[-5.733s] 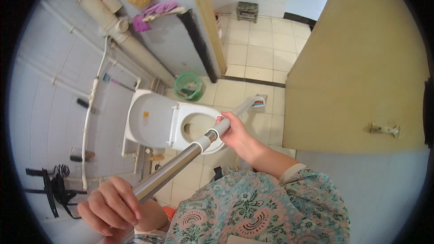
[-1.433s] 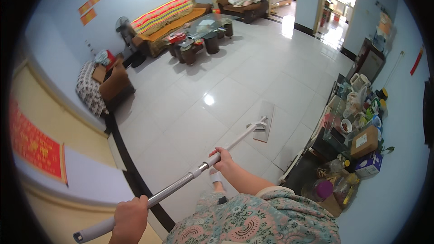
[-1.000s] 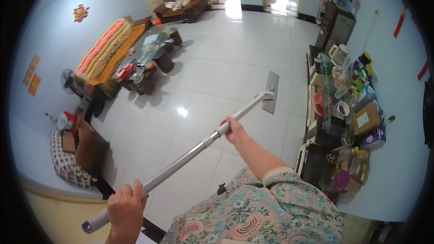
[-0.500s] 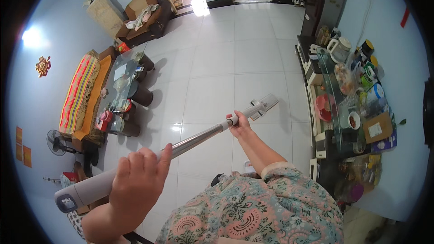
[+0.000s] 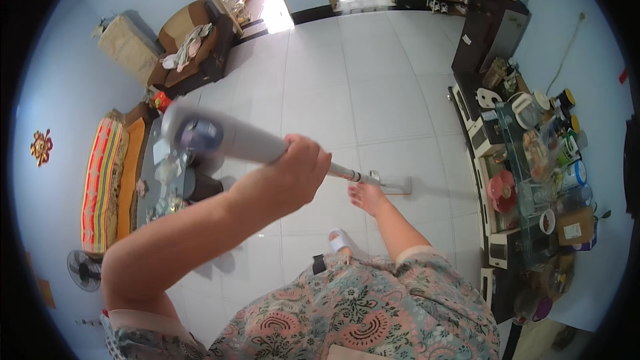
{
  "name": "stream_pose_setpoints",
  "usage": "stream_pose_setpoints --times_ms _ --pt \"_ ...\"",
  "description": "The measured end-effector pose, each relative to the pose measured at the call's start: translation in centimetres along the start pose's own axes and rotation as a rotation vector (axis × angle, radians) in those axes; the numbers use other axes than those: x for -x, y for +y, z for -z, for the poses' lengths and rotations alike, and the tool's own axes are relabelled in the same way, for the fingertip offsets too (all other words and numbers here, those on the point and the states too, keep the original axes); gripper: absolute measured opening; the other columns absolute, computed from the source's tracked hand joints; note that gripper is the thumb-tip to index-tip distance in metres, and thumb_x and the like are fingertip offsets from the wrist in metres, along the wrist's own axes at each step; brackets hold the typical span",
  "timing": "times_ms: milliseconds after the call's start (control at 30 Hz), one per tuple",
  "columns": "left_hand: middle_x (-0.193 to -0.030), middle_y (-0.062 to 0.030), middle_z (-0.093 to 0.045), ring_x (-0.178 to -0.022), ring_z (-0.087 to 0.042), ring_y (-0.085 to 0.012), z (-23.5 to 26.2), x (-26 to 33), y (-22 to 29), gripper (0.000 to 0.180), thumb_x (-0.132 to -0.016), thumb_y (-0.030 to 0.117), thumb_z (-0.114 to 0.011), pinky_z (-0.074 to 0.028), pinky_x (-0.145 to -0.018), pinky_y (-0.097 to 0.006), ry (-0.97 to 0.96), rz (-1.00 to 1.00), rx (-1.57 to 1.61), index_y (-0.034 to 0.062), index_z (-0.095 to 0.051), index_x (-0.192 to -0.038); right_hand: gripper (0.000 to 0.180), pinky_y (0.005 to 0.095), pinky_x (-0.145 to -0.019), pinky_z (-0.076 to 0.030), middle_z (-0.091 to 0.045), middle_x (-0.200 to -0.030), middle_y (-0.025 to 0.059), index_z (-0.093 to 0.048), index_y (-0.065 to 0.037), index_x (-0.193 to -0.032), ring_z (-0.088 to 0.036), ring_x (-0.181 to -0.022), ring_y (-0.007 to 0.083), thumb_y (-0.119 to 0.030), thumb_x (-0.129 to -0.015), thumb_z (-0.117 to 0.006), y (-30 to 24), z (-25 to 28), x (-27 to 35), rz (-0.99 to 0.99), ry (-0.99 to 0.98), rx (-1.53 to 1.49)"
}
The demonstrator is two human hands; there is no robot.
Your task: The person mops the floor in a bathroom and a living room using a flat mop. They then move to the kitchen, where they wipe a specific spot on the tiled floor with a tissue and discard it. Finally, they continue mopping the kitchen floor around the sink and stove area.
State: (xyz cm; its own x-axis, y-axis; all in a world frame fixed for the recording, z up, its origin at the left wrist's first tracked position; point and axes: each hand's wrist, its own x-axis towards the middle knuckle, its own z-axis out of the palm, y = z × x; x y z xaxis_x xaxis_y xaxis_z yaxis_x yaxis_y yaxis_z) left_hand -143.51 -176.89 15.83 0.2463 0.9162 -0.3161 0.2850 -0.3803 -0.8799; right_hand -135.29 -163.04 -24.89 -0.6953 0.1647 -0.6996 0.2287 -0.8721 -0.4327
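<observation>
A light grey stick vacuum cleaner (image 5: 250, 139) slants across the middle of the view. Its thick body is raised at the left, slightly blurred, and its end faces me. My left hand (image 5: 301, 172) is wrapped round the body where it narrows towards the metal tube (image 5: 343, 172). The flat floor head (image 5: 399, 185) rests on the tiles to the right. Just below the lower tube, my right hand (image 5: 367, 197) is off it, palm up with fingers spread, holding nothing.
My foot in a white slipper (image 5: 339, 239) stands below the tube. To the right runs a long cabinet with a glass top (image 5: 510, 160), crowded with jars and a red bowl (image 5: 501, 191). A striped sofa (image 5: 107, 180), glass table (image 5: 150, 190) and fan (image 5: 84, 270) line the left; an armchair (image 5: 190, 43) is farther back.
My left hand has swung the vacuum's body up and to the right. My right hand has let go of the tube and opened. The floor head now lies lower in view, turned flat.
</observation>
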Motion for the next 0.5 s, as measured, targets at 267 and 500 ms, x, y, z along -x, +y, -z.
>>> stream_pose_setpoints --times_ms 267,500 --pt "-0.084 0.0042 -0.051 -0.08 -0.053 -0.0126 -16.8 -3.6 -12.8 0.029 -0.081 0.022 -0.059 -0.037 -0.077 -0.029 0.357 -0.009 0.007 0.0191 -0.059 -0.11 0.091 0.0402 -0.104 -0.028 -0.037 -0.135 0.0155 -0.028 -0.006 -0.136 -0.028 -0.128 0.0346 -0.025 -0.062 -0.076 -6.9 -4.7 -12.1 0.733 0.699 1.021" --pt "-0.082 0.0014 -0.05 -0.083 -0.054 -0.0126 -36.4 -7.2 -29.2 0.012 -0.074 0.017 -0.06 -0.037 -0.092 -0.027 0.642 0.344 -0.167 0.0127 -0.055 -0.084 0.018 0.0354 -0.063 -0.048 -0.062 -0.068 0.0111 -0.062 -0.007 -0.078 -0.06 -0.066 0.0314 -0.02 -0.069 -0.07 -26.3 -16.6 -15.3 1.041 0.57 0.93"
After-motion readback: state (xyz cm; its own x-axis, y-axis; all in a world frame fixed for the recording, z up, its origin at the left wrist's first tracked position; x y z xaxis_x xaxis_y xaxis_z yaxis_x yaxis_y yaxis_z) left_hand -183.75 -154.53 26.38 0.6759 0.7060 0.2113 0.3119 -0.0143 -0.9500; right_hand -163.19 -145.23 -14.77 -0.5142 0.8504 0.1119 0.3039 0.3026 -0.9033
